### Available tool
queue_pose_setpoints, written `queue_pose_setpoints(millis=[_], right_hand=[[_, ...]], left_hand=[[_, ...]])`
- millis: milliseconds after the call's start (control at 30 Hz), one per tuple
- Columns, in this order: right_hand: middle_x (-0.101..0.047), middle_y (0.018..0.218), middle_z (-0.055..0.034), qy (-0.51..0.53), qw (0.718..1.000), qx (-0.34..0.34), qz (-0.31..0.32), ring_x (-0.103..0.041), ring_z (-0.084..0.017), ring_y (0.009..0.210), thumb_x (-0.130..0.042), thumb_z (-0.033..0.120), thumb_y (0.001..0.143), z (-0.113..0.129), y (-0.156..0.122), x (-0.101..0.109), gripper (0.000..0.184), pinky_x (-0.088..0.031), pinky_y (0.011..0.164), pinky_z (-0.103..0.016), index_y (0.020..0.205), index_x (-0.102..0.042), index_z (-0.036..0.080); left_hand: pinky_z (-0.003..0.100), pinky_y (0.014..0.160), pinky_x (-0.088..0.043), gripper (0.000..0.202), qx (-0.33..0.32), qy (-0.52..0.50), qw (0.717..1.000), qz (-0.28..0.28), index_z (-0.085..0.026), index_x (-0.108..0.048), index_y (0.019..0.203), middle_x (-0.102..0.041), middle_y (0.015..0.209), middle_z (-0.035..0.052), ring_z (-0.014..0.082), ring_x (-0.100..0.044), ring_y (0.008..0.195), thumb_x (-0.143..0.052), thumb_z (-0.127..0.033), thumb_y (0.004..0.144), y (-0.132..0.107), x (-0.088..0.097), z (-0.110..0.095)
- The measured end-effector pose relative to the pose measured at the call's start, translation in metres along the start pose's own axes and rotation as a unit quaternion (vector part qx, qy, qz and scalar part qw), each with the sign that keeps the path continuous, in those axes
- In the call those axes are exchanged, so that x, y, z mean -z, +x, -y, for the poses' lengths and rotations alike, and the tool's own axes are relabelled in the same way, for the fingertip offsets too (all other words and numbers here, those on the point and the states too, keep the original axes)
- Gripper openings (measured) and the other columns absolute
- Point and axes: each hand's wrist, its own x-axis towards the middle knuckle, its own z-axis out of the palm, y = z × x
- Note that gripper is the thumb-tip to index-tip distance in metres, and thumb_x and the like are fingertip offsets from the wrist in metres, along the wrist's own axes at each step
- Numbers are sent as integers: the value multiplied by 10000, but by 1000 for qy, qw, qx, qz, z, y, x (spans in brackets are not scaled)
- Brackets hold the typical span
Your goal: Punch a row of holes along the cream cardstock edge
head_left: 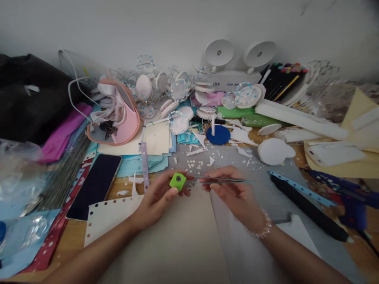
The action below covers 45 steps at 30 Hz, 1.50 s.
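Note:
My left hand (158, 197) is closed around a small green craft punch (177, 181), held up over the table with its round opening facing me. My right hand (233, 189) pinches a thin pair of tweezers (227, 180) that lies nearly level, its tips pointing left toward the punch. Both hands hover above a large beige sheet of paper (177, 240) and a grey sheet (251, 244). A bead bracelet circles my right wrist.
A black phone (94, 185) lies at the left beside star-punched paper (109, 215). A pink pouch (124, 114), white foam discs, a blue disc (218, 135), markers (284, 79) and paper scraps crowd the back. A black glue gun (310, 209) lies at the right.

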Motion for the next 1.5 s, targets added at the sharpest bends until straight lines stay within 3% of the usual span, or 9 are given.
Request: queue_pose_setpoints(millis=[167,367,733,833,1000,1200,1333,1400,1500], right_hand=[[-649,925,-11,-1,1000,-6,16,-656,-124,769,-598,167,831,-2,0,-2,176,-568,724,-287,965,-611,279],[-587,905,-4,-46,999,0,-6,-636,-132,761,-639,203,793,-7,-2,-1,166,-557,661,-269,932,-634,294],[-615,931,-15,28,989,-1,-148,-603,-138,789,-641,272,797,4,6,9,63,-544,706,-298,859,-630,265],[-614,917,-11,11,994,4,-107,-603,-136,777,-634,240,803,4,2,8,82,-543,681,-287,877,-616,270],[-613,870,-15,-21,999,26,36,-608,-145,820,-615,171,811,9,-3,0,121,-510,722,-292,894,-603,259],[-575,789,8,29,996,-83,6,-544,-95,672,-545,283,869,-4,-1,2,81,-447,619,-236,819,-556,220],[-514,625,48,83,985,-146,-49,-466,-76,556,-576,325,840,-22,4,7,139,-361,520,-203,776,-526,212],[-496,581,56,103,979,-161,-65,-434,-76,536,-575,323,833,-25,7,8,151,-334,509,-201,757,-513,209],[-495,566,58,116,975,-171,-78,-416,-81,525,-596,326,807,-24,10,7,167,-312,502,-207,736,-501,208]], left_hand=[[315,779,-454,331,3,-3,1000,-1,-175,-465,1197,-548,1178,134,162,-603,803,-415,-358,926,-1,2,2],[330,825,-436,329,-10,-35,998,42,-172,-436,1198,-583,987,92,183,-580,886,-433,-348,920,-1,2,1],[271,773,-432,370,-38,-19,999,9,-220,-482,1147,-519,989,58,156,-526,889,-625,-198,806,-2,0,9],[252,762,-438,413,-36,2,999,-1,-231,-504,1131,-513,990,48,146,-524,879,-665,-142,762,-3,0,11],[249,745,-436,427,-43,102,992,-58,-236,-540,1078,-532,980,40,161,-524,890,-724,-151,703,-4,1,16],[304,768,-442,351,-47,258,957,-122,-232,-557,1118,-508,1009,63,186,-510,911,-656,-254,782,-1,1,14],[323,787,-449,410,-111,389,900,-163,-221,-538,1169,-492,1026,73,187,-508,914,-659,-269,780,6,8,-3],[333,814,-453,432,-149,457,866,-136,-212,-526,1182,-513,1038,82,195,-517,938,-663,-265,776,12,14,-12],[360,827,-461,350,-106,537,837,23,-175,-551,1125,-547,1004,95,215,-532,938,-619,-308,808,23,25,-17]])
